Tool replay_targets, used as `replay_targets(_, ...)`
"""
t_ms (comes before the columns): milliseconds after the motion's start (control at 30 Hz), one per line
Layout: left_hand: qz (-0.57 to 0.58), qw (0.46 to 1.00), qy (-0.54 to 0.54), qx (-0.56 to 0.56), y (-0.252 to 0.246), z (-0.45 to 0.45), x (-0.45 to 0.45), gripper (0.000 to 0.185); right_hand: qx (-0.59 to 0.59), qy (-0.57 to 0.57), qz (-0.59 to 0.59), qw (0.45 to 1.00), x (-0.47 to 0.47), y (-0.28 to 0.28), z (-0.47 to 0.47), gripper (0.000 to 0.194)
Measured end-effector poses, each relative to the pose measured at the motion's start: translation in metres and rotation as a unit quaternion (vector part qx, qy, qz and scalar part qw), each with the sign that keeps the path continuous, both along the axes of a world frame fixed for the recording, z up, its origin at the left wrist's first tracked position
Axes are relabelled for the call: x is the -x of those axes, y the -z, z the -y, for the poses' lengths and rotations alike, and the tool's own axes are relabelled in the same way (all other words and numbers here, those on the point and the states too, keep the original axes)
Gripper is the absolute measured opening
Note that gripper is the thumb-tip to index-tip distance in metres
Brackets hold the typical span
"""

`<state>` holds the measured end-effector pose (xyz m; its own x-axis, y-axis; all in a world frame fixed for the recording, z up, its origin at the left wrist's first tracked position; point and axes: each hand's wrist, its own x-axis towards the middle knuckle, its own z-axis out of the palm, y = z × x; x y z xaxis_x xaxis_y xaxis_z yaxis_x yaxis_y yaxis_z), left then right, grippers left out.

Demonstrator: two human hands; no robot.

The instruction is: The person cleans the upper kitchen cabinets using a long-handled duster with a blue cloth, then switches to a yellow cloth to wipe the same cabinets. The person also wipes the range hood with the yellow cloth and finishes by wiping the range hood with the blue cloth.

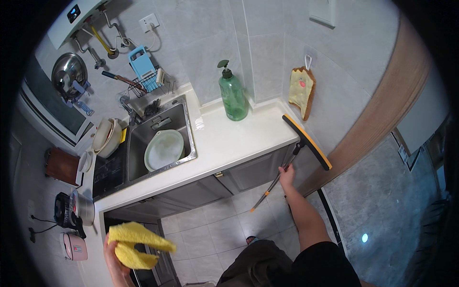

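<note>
At the lower left my left hand (115, 256) grips a folded yellow cloth (138, 244), held over the floor beside the counter. My right hand (287, 175) is closed around the grey and orange handle of a squeegee (307, 140). Its long black and yellow blade is raised by the right end of the white countertop (229, 143). A green pump bottle (233, 95) stands on that countertop near the wall. In the steel sink (138, 158) sits a pale green basin (164, 150) with suds in it.
Left of the sink are stacked bowls (107, 138), a metal pot (84, 208) and a pink appliance (74, 246). A wire rack (138, 88) holds utensils by the wall. A bread-shaped cloth (302, 91) hangs at right, near a wooden door frame (376, 107). Grey cabinets (254, 166) line the counter front.
</note>
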<state>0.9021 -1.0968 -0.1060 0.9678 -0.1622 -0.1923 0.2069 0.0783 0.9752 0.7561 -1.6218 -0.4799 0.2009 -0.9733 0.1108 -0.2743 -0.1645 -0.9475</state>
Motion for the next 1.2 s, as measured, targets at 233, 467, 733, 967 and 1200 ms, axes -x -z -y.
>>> replay_targets(233,-0.061,0.995,-0.067,-0.038,0.035,-0.060,0.027,0.039,-0.048,0.062,-0.112,0.991,0.002,0.027,0.035,0.029)
replay_targets(467,-0.085,0.994,-0.066,-0.017,0.046,-0.057,0.047,0.042,-0.090,0.048,-0.154,0.983,0.006,0.048,0.044,0.022)
replay_targets(733,-0.136,0.988,-0.067,-0.032,0.049,-0.029,0.063,0.046,-0.148,0.008,-0.220,0.964,0.007,0.054,0.068,0.034)
replay_targets(967,-0.155,0.985,-0.066,0.020,0.052,-0.021,0.064,0.035,-0.173,0.048,-0.200,0.963,0.017,0.049,0.051,0.059)
replay_targets(1200,-0.145,0.980,-0.134,-0.017,0.061,-0.016,0.057,0.014,-0.272,0.081,-0.042,0.958,0.022,0.090,0.018,0.059)
